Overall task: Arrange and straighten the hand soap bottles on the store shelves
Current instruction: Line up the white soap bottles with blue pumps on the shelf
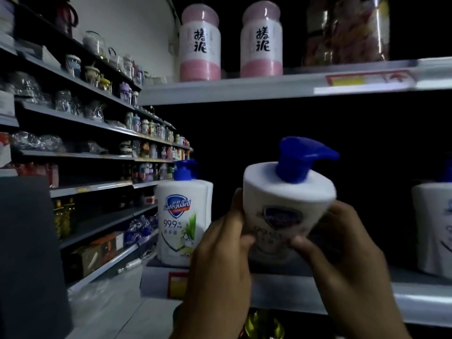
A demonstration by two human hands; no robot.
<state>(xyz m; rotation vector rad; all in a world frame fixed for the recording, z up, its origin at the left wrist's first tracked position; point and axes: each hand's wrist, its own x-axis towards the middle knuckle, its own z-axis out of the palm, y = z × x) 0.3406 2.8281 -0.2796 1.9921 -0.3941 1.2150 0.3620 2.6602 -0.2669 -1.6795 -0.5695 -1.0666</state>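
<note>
A white hand soap bottle (281, 206) with a blue pump head is tilted toward me above the middle shelf (415, 297). My left hand (220, 260) grips its left side with the thumb on the label. On the bottle's right side my right hand (342, 245) holds it, thumb across the front. To the left an upright soap bottle (182, 216) with a blue shield logo stands at the shelf's end, another one close behind it. A third bottle (433, 226) is cut off at the right edge.
The upper shelf (244, 89) carries two pink-and-white jars (200, 42) and a clear jar at the right. The back of the middle shelf is dark. A long aisle of shelves (85, 123) with cups and bottles runs along the left. A red price tag (177, 285) hangs under the shelf's end.
</note>
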